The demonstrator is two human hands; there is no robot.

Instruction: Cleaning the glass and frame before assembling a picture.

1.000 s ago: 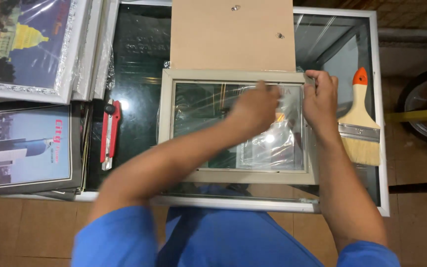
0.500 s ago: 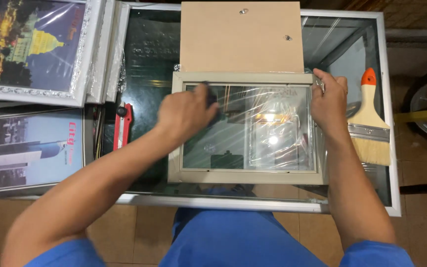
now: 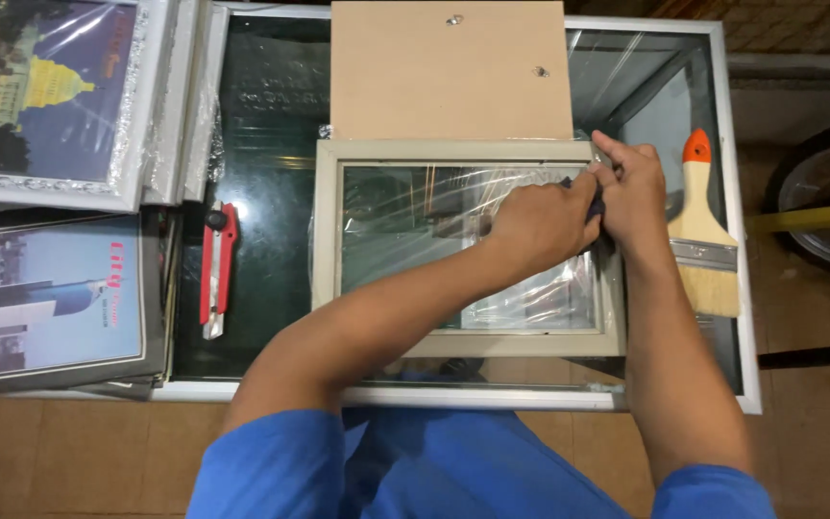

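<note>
Lying under both hands' fingers (image 3: 599,173), picture frame (image 3: 327,231)

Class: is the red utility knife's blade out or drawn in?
Cannot tell: the utility knife lies flat on the glass table; its tip is too small.

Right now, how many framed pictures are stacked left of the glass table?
2 show: a silver-framed night picture top left, and a dark-framed picture below it. More frame edges beside them suggest others hidden.
</note>
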